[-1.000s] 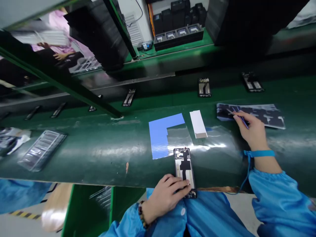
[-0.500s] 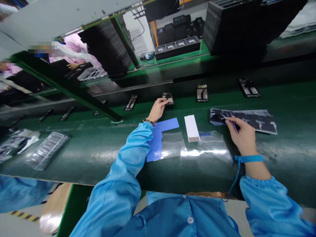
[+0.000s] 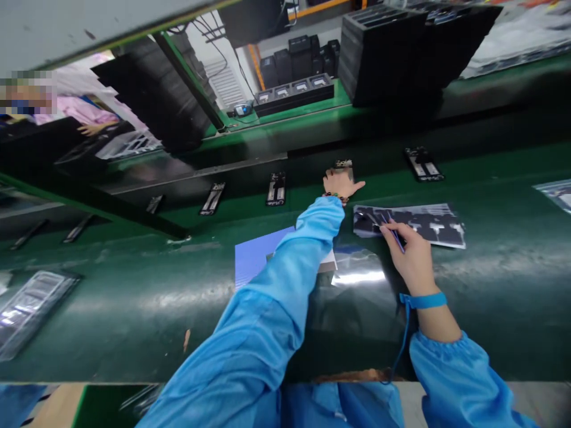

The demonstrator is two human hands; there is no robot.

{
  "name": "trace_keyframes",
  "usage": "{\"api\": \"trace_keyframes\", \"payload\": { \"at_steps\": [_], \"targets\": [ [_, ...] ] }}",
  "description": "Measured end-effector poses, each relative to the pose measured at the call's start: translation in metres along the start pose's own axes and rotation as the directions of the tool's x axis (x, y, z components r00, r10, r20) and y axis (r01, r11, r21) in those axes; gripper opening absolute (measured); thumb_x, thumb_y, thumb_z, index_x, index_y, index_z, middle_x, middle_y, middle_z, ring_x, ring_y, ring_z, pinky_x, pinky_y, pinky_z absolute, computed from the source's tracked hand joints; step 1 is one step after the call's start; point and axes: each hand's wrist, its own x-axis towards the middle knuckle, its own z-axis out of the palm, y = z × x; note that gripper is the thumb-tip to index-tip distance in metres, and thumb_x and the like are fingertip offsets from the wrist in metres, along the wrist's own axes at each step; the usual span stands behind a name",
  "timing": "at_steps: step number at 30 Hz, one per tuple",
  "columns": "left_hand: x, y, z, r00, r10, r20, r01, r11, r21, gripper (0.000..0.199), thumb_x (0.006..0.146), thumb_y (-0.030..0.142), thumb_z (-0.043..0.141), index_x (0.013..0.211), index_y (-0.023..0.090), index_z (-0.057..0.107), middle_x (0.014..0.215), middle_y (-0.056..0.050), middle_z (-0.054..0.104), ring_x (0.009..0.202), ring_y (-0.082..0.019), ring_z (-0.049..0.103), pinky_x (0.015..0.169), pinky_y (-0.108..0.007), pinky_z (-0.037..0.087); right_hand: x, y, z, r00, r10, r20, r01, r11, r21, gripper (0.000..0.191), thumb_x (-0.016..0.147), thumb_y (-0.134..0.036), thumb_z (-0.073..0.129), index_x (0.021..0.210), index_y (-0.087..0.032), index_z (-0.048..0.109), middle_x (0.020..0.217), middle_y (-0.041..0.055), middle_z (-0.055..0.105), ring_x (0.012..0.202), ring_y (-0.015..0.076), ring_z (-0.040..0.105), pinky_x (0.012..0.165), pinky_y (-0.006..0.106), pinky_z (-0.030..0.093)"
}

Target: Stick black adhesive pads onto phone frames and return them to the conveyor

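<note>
My left hand (image 3: 341,183) reaches far forward, thumb out to the side, fingers spread over a partly covered phone chassis (image 3: 344,163). Its fingertips lie on or just above the chassis; I cannot tell which. In my right hand (image 3: 409,255) a thin pair of tweezers (image 3: 398,236) is pinched, tips pointing up and left. They sit over a stack of clear sheets with black die-cut stickers (image 3: 439,229). To the left of the covered one lies another open phone chassis (image 3: 276,189), and a further phone chassis (image 3: 423,164) is to its right.
Under my left sleeve lie a blue sheet (image 3: 254,258) and part of a white block (image 3: 329,261). Clear film (image 3: 361,264) lies nearby. A plastic tray (image 3: 38,309) stands at left, a slanting green post (image 3: 98,199) beyond. Black trays (image 3: 383,59) are stacked on the shelf behind.
My left hand has left one phone chassis and moved right to the neighbouring one, its fingers now spread. My right hand stays over the sticker sheets with the tweezers. The view has shifted right.
</note>
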Motion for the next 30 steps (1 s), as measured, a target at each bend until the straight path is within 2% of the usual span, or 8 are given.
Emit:
{"api": "trace_keyframes", "payload": {
  "at_steps": [4,9,12,16,19,22,26,30],
  "targets": [
    [0.012,0.013,-0.005,0.997,-0.076,0.001,0.076,0.995,-0.072,0.065,0.096,0.028,0.089,0.151,0.004,0.065,0.158,-0.035,0.059,0.156,-0.046,0.045,0.126,-0.063,0.036,-0.003,0.005,-0.004,1.000,-0.019,0.013,0.019,1.000,0.003,0.028,0.108,-0.054,0.065,0.109,-0.030,0.079,0.122,0.0072,0.087,0.134,0.0371,0.077,0.116,0.059,0.057],
    [-0.009,-0.034,-0.071,0.992,-0.105,0.065,0.118,0.960,-0.254,0.049,0.097,0.035,0.088,0.139,0.016,0.071,0.147,-0.015,0.070,0.141,-0.034,0.064,0.122,-0.059,0.052,0.001,0.011,0.000,0.999,-0.028,0.019,0.029,0.999,-0.030,0.028,0.104,-0.053,0.068,0.110,-0.028,0.080,0.121,0.0091,0.087,0.123,0.0369,0.081,0.108,0.057,0.062],
    [-0.060,-0.075,-0.119,0.991,-0.093,0.102,0.129,0.881,-0.455,0.043,0.105,0.034,0.079,0.143,0.017,0.068,0.120,-0.009,0.079,0.117,-0.027,0.074,0.107,-0.052,0.060,0.003,-0.004,-0.010,0.999,-0.020,-0.032,0.019,0.999,-0.032,0.029,0.102,-0.053,0.072,0.107,-0.027,0.081,0.116,0.0097,0.087,0.111,0.0348,0.084,0.102,0.054,0.065],
    [-0.159,-0.126,-0.156,0.977,-0.063,0.202,0.183,0.730,-0.658,0.038,0.108,0.041,0.070,0.137,0.017,0.070,0.096,-0.003,0.073,0.089,-0.015,0.072,0.090,-0.038,0.063,-0.025,-0.050,-0.048,0.965,-0.167,-0.201,0.164,0.986,-0.032,0.019,0.103,-0.045,0.076,0.110,-0.029,0.083,0.124,0.0071,0.087,0.132,0.0372,0.079,0.109,0.054,0.066],
    [-0.227,-0.149,-0.155,0.952,-0.074,0.296,0.296,0.460,-0.837,0.053,0.089,0.054,0.090,0.124,0.019,0.070,0.093,-0.001,0.071,0.081,-0.013,0.069,0.077,-0.029,0.060,-0.074,-0.072,-0.071,0.954,-0.280,-0.112,0.265,0.955,-0.130,0.020,0.101,-0.035,0.078,0.118,-0.042,0.082,0.129,-0.0007,0.085,0.141,0.0376,0.074,0.123,0.064,0.059],
    [-0.270,-0.156,-0.136,0.947,-0.096,0.307,0.321,0.276,-0.906,0.063,0.077,0.054,0.101,0.117,0.020,0.065,0.101,-0.001,0.075,0.088,-0.014,0.072,0.082,-0.029,0.061,-0.127,-0.063,-0.070,0.933,-0.328,0.148,0.343,0.935,-0.091,0.023,0.100,-0.031,0.077,0.117,-0.044,0.083,0.124,-0.0017,0.086,0.132,0.0395,0.079,0.115,0.069,0.064],
    [-0.293,-0.160,-0.113,0.945,-0.080,0.317,0.323,0.372,-0.870,0.082,0.077,0.043,0.101,0.141,0.022,0.055,0.112,-0.004,0.079,0.095,-0.020,0.077,0.088,-0.036,0.063,-0.164,-0.038,-0.056,0.910,-0.325,0.258,0.358,0.929,-0.094,0.034,0.097,-0.043,0.079,0.129,-0.054,0.082,0.130,-0.0045,0.085,0.130,0.0447,0.079,0.104,0.078,0.067],
    [-0.300,-0.168,-0.101,0.975,0.048,0.219,0.149,0.589,-0.794,0.079,0.082,0.034,0.092,0.150,0.023,0.054,0.122,-0.006,0.078,0.106,-0.025,0.077,0.096,-0.040,0.061,-0.156,-0.050,-0.056,0.952,-0.261,0.161,0.279,0.954,-0.106,0.047,0.094,-0.049,0.075,0.136,-0.073,0.073,0.135,-0.0125,0.081,0.128,0.0475,0.078,0.102,0.084,0.066]
  ]
}}
